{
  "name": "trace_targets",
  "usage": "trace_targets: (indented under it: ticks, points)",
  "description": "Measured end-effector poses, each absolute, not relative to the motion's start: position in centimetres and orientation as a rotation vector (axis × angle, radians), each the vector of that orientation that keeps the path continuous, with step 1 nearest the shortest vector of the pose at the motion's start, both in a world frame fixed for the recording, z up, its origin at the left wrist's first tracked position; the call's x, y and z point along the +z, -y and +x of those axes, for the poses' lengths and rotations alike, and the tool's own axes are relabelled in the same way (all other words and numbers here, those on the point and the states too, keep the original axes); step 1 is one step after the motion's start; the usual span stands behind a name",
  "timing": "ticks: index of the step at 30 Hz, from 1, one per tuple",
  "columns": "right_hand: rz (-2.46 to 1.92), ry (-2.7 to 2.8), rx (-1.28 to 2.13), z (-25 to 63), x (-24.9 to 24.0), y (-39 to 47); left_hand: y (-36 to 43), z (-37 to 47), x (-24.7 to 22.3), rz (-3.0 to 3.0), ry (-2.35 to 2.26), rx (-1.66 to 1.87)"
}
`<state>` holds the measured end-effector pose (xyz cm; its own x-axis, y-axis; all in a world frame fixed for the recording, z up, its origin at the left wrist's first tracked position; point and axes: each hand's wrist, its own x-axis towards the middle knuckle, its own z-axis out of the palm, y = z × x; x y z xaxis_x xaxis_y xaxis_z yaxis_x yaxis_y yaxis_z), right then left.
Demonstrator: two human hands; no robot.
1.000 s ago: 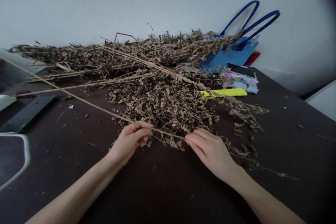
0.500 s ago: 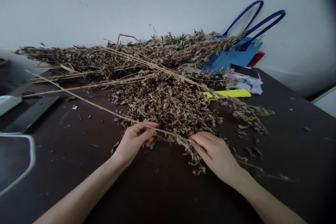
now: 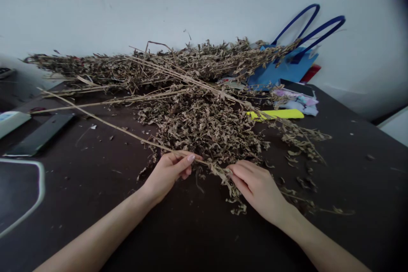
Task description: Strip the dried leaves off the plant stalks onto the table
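Pinched between the thumb and fingers of the left hand (image 3: 170, 174), the thin stalk (image 3: 119, 128) slants from the left of the frame to its centre, where the right hand (image 3: 259, 187) grasps its leafy end (image 3: 225, 174). On the dark table (image 3: 178, 238), a broad bundle of dried plants (image 3: 197, 63), with plenty of leaf left on it, spans the upper part. Loose leaves lie heaped in a pile (image 3: 207, 127) at the centre, apparently already off their stems. The blue bag (image 3: 277, 72) stands at upper right, partly behind the plants; what it contains, if anything, cannot be made out. Leafy sprigs (image 3: 302, 140) at right remain unstripped. Smallest in scope, the held stalk looks mostly bare, with leaves left only towards its end.
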<state>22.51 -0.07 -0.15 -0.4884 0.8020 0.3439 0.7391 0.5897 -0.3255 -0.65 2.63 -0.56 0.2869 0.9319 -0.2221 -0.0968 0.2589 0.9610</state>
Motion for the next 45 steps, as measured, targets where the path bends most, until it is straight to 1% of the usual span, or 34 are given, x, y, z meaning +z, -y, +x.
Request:
trace_targets:
  ticks: [8, 23, 32, 41, 45]
  points:
    - [-1.201, 2.34, 0.112, 22.5, -0.4, 0.0, -2.7, -0.5, -0.8, 1.236, -1.041, 0.855]
    - [-1.172, 2.369, 0.178, 22.2, -1.1, 0.2, -2.8, -0.6, -0.8, 1.334, -1.118, 0.867]
    - [-1.243, 2.327, 0.11, 22.7, -1.5, -0.2, -2.7, -0.7, -0.4, 1.367, -1.128, 0.812]
    - [-1.24, 2.264, 0.06, 23.1, -0.8, -0.5, -2.5, -0.9, 0.2, 1.3, -1.056, 0.743]
    - [-1.239, 2.248, 0.057, 23.1, -0.7, -0.5, -2.7, -1.3, 0.7, 1.054, -0.981, 0.795]
